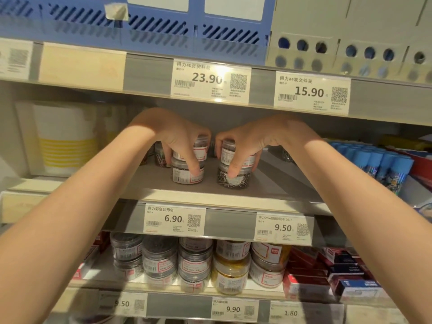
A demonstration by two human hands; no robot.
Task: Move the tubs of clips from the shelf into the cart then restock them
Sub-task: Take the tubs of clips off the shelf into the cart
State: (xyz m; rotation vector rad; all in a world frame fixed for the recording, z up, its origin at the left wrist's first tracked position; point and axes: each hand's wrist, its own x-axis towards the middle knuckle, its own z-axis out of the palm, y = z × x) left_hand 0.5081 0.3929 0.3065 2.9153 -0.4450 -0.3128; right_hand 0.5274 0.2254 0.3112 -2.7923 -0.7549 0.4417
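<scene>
Both hands on stacked clip tubs, mid shelf

Head view: left hand [177, 139] curls over a two-high stack of tubs [188, 163], fingers down the front; right hand [243, 141] does the same on the stack beside it [233, 169]. Gripping from the top w/ fingers spanning both tubs prob. keeps each pair together as one unit. Stacks sit near the front edge of the shelf [268, 181], just apart. More tubs behind, and on the shelf below. Cart not in view; can't tell if loading or restocking.

Four clear tubs [188, 160] stand in two stacks under two hands [177, 136], about ten more tubs [195, 263] fill the lower shelf, and seven printed price tags [174, 219] show.
</scene>
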